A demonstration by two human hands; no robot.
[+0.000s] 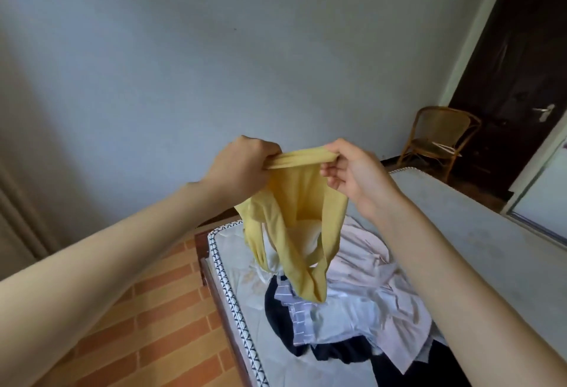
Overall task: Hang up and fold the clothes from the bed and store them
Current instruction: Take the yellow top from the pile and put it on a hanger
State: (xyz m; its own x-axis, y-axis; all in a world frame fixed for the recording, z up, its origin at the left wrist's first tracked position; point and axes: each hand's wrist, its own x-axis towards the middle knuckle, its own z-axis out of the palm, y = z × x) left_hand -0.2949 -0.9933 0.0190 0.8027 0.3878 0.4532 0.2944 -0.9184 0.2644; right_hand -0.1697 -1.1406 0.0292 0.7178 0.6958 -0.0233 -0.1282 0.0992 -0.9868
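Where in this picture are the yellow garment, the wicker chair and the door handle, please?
yellow garment (302, 199): head view, on the hanging fabric below the stretched top edge.
wicker chair (441, 124): head view, on its woven backrest.
door handle (544, 109): head view, on the metal lever.

One head view: we look forward and down from above, close on our raised hands, over the bed (460, 218) toward the far wall (214, 49).
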